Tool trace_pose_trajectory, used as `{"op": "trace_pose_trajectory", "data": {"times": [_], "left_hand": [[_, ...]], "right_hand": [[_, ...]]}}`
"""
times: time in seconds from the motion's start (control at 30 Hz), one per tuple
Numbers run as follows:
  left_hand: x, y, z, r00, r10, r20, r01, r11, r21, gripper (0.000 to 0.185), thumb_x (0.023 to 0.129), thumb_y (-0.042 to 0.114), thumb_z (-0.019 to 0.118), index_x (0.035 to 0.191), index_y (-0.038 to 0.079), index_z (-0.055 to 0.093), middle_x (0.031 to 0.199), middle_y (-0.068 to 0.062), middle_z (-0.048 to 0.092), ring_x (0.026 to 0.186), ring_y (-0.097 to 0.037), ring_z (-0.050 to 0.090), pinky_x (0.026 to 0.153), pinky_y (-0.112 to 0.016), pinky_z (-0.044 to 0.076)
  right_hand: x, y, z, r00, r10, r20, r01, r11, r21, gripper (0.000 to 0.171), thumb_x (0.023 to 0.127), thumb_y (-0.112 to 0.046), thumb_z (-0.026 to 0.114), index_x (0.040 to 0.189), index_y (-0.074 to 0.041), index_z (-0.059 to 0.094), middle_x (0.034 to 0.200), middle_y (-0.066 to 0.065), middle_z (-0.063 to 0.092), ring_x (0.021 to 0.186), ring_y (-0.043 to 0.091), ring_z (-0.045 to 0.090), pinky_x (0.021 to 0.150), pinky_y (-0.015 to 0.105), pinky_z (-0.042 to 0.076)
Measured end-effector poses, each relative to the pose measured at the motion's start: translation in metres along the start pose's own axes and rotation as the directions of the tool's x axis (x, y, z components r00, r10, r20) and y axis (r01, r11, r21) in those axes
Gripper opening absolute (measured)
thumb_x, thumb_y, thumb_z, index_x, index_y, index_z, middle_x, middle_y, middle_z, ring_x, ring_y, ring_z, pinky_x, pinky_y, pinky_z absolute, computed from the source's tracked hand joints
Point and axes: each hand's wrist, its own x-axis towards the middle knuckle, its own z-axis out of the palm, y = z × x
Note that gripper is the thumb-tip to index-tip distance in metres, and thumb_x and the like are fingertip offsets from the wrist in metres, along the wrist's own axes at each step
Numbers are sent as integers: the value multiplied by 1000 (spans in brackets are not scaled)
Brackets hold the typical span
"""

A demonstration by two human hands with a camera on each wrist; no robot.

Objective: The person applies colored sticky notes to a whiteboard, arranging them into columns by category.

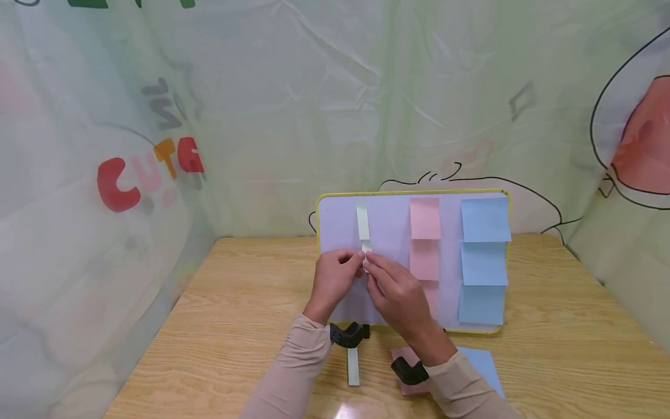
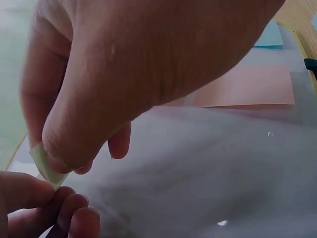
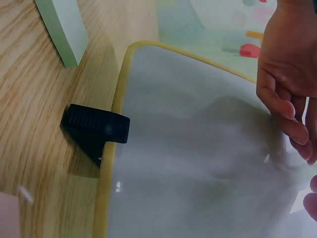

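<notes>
A small pale green paper slip (image 2: 48, 166) is pinched between the thumb and fingers of my left hand (image 1: 335, 279). My right hand (image 1: 400, 297) pinches its other end, fingertips meeting the left ones. Both hands are in front of a whiteboard (image 1: 342, 227) with a yellow frame, just below a green strip (image 1: 363, 221) stuck near its top. In the right wrist view, the fingers of the left hand (image 3: 287, 84) show at the right, and a few right fingertips at the edge. The slip's lower end is partly hidden by fingers.
Pink notes (image 1: 425, 218) and blue notes (image 1: 485, 220) hang in columns on the board. A black clip-like foot (image 3: 99, 124) grips its lower edge. On the wooden table (image 1: 235, 314) lie a green strip pad (image 1: 353, 369), a pink pad (image 1: 405, 354) and a blue pad (image 1: 483, 364).
</notes>
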Motion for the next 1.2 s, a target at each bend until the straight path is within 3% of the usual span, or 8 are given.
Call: {"op": "trace_pose_trajectory", "data": {"times": [0.13,0.43,1.0,1.2], "left_hand": [[0,1,1,1000,-6,-27,8,998,55,20,94,27,70,84,13,80,68,3,67,65,-13,61,59,-30,47],[1,0,5,997,4,-72,9,985,174,21,94,32,68,85,16,81,66,9,66,62,-9,61,57,-31,46],[0,-1,9,991,22,-131,5,980,201,23,96,30,67,88,13,81,68,8,66,60,-9,59,57,-30,45],[0,-3,11,985,71,-158,-26,963,269,22,95,34,68,85,18,80,67,11,66,58,-7,57,55,-30,44]], "right_hand": [[0,0,1,998,30,49,-30,999,-13,33,77,-1,79,109,6,74,120,18,69,109,32,67,87,44,54],[2,-1,4,989,80,121,-76,996,-37,27,81,-5,79,107,4,75,125,18,67,115,33,62,94,45,51],[5,5,9,989,62,131,-57,997,-45,18,86,-6,74,101,4,75,128,19,65,114,35,60,97,45,50],[5,7,10,994,33,102,-28,998,-48,17,82,-4,77,96,4,75,126,21,66,111,37,60,94,46,50]]}}
